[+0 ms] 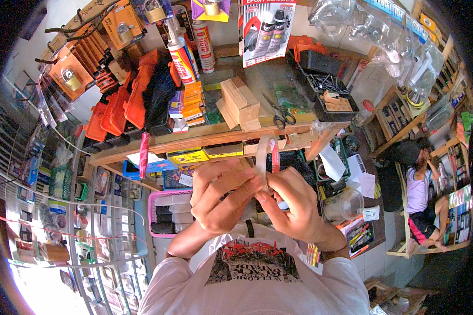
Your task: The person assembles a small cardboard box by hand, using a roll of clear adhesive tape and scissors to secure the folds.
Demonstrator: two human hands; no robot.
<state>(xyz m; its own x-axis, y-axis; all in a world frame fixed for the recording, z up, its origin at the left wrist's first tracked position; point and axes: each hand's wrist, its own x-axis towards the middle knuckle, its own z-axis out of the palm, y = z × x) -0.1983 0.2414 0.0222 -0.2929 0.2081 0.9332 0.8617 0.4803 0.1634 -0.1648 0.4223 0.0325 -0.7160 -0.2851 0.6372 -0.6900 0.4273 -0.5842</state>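
Two hands are raised before the chest: the left hand (pixel 220 197), at nine o'clock, has fingers curled against a whitish tape roll (pixel 263 157), pinched at three o'clock by the right hand (pixel 294 202); scissors (pixel 281 113) lie at twelve o'clock.

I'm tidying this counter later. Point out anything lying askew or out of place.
The scissors lie loose and slanted across the glass counter top, beside tilted wooden blocks. Both hands pinch a roll of tape.

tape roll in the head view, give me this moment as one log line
left hand: holds tape roll | right hand: pinches same roll | backdrop: wooden counter, scissors
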